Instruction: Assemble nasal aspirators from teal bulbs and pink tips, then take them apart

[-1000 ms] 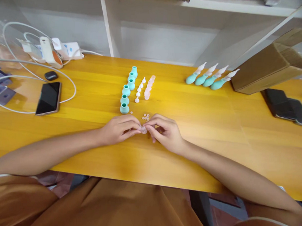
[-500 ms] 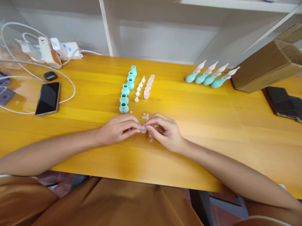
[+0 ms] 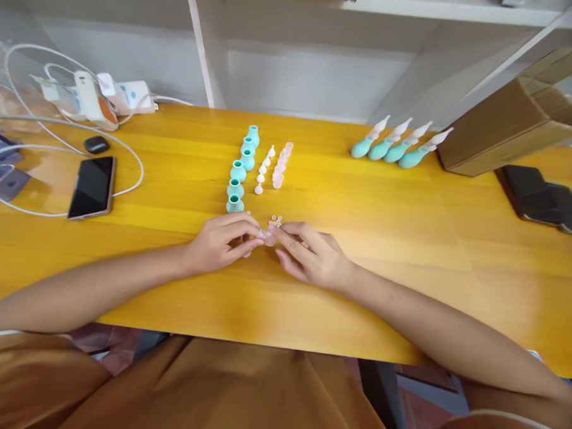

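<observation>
My left hand pinches a small translucent plastic piece between thumb and fingers. My right hand has a fingertip against that piece, its thumb standing apart below. Just beyond the fingertips lie several tiny clear rings, partly covered by the right fingers. A line of mint-green bulbs with open necks stands past my left hand. Beside it run a row of small white pointed tips and a row of pale pink translucent pieces.
Several assembled green bulbs with white nozzles lie at the back right, near a cardboard box and a dark phone-like object. On the left are a phone, a black case, chargers and white cables. Shelving backs the table.
My right thumb has dropped away from the plastic piece, opening the pinch. My left hand has shifted slightly left, still holding the piece.
</observation>
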Motion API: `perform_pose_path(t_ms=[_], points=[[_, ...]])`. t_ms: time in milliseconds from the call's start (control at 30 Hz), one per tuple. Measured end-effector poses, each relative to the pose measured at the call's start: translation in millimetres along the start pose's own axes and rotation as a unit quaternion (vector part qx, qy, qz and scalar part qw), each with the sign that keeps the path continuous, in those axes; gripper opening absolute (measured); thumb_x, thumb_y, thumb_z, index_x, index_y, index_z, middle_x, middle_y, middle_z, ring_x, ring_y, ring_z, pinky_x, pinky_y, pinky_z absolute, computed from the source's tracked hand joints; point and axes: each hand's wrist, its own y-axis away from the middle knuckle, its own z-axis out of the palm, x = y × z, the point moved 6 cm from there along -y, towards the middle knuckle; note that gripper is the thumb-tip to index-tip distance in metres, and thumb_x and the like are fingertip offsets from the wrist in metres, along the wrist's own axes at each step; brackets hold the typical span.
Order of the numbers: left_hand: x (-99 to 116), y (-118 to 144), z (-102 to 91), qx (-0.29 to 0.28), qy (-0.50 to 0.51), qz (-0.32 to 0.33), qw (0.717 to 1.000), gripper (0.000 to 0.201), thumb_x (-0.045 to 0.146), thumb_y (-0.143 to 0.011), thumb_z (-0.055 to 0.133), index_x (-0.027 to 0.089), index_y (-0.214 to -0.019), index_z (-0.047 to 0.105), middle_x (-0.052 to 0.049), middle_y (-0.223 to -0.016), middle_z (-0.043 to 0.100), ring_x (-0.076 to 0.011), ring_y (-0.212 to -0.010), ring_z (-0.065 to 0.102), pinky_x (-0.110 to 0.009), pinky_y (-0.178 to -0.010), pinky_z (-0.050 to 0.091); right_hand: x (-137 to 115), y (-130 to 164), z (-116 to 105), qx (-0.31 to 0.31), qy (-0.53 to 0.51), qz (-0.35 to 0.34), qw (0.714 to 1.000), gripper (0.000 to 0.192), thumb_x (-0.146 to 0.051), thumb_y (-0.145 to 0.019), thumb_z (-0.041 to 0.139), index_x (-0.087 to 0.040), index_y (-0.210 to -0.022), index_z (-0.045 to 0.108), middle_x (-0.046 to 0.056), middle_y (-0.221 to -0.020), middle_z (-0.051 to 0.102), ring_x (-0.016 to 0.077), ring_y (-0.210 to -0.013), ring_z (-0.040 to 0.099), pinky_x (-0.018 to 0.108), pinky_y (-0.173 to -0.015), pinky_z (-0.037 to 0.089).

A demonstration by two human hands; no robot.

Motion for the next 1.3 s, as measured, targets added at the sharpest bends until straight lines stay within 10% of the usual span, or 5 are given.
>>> perform_pose_path(t_ms=[700,1000,1300], points=[[0.1,-1.2,1.2,-0.006,-0.004,0.009,1.0,0.005,0.019,-0.104,0.075,0.017,-0.107,0.078,-0.007,-0.099,0.081,-0.0135,-0.082,0.077,-0.027,-0.083,0.064,3.0,0.9,3.1,-0.02,0.05,0.003,0.999,0.047,-0.027,-0.109,0.067,-0.022,-0.155,0.065,0.015,-0.119,0.079,0.0258,-0.1,0.081,0.035,-0.078,0.072],[6.7,-1.1,5.1,-0.033,-0.031,0.064,0.997,0.013,0.018,-0.103,0.076,0.02,-0.114,0.079,-0.008,-0.104,0.084,-0.0157,-0.094,0.081,-0.025,-0.086,0.065,8.2,-12.3,-1.3,0.087,-0.157,0.077,0.981,0.018,-0.016,-0.105,0.073,-0.021,-0.121,0.081,0.01,-0.105,0.079,0.0195,-0.097,0.081,0.032,-0.086,0.071],[7.0,-1.8,4.6,-0.032,-0.038,0.072,0.996,0.013,0.016,-0.103,0.075,0.018,-0.116,0.077,-0.009,-0.105,0.084,-0.0151,-0.094,0.081,-0.024,-0.085,0.064,20.3,-7.0,5.0,0.073,-0.317,0.169,0.93,0.016,-0.021,-0.103,0.078,-0.02,-0.118,0.083,0.009,-0.106,0.075,0.0121,-0.075,0.076,0.021,-0.056,0.064]])
